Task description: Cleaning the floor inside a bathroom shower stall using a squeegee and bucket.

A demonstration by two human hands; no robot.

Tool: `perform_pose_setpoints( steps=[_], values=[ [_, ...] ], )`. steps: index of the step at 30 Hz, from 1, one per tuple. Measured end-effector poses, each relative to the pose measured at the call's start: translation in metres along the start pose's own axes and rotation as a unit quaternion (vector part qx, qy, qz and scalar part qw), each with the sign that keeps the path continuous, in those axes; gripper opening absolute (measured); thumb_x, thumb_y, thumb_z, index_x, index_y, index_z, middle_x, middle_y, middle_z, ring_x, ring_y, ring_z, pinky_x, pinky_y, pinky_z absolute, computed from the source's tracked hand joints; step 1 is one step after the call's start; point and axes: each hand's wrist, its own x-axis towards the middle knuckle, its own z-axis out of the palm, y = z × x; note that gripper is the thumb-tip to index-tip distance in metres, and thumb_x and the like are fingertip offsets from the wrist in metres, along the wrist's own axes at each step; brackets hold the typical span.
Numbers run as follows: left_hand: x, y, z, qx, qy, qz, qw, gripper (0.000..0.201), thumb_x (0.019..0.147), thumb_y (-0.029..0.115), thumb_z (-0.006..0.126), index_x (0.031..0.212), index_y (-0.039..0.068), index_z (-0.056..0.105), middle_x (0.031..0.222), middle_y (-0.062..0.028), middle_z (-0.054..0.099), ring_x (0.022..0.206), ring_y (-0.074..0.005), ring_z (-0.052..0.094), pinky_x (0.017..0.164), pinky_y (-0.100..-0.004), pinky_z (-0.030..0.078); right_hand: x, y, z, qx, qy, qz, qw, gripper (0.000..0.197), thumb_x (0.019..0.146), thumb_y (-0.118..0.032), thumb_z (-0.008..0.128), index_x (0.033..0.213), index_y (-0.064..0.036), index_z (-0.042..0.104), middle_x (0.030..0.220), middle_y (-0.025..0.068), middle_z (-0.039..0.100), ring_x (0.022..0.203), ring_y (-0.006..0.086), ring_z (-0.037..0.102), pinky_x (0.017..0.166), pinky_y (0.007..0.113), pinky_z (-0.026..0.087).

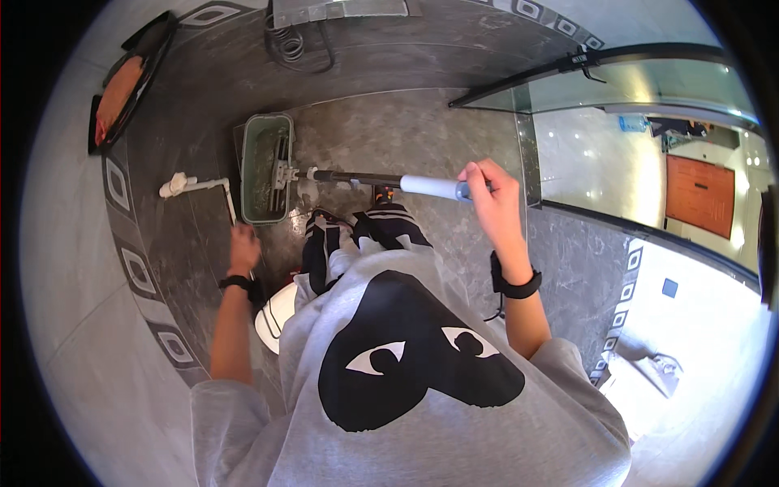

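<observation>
My right hand (492, 199) is closed around the end of a mop handle (430, 187), at its pale grip. The dark pole runs left to the mop head (284, 174), which sits at the right side of a grey-green rectangular bucket (258, 166). My left hand (243, 249) is lower on the left, its fingers curled at the near end of a thin white pipe (229, 201) beside the bucket. Part of that grip is hidden. The pipe bends left to a whitish fitting (174, 185) by the wall.
Wet grey floor tiles (365, 122) lie beyond my feet. A white rounded object (277, 318) stands near my left leg. A glass door (633, 81) is at the right, with a bright room behind. A coiled hose (286, 45) hangs at the far wall.
</observation>
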Motion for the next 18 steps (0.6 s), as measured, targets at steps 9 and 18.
perform_pose_setpoints(
  steps=[9, 18],
  values=[
    [-0.131, 0.016, 0.124, -0.208, -0.243, -0.198, 0.927, 0.030, 0.088, 0.020, 0.047, 0.101, -0.005, 0.060, 0.080, -0.0136, 0.066, 0.065, -0.0215, 0.065, 0.060, -0.0338, 0.051, 0.050, 0.029, -0.038, -0.183, -0.163, 0.076, 0.966, 0.024, 0.085, -0.026, 0.059, 0.088, -0.0039, 0.068, 0.077, 0.0152, 0.068, 0.072, 0.0301, 0.067, 0.066, 0.035, 0.051],
    [-0.125, -0.039, 0.134, -0.134, -0.059, -0.092, 0.985, 0.019, 0.082, 0.014, 0.053, 0.066, 0.006, 0.059, 0.067, -0.0033, 0.059, 0.060, -0.0158, 0.058, 0.053, -0.0292, 0.047, 0.076, 0.017, 0.033, 0.475, -0.049, -0.037, 0.878, 0.016, 0.089, -0.005, 0.046, 0.078, -0.0006, 0.056, 0.068, 0.0069, 0.062, 0.064, 0.0134, 0.060, 0.062, 0.026, 0.047]
  ],
)
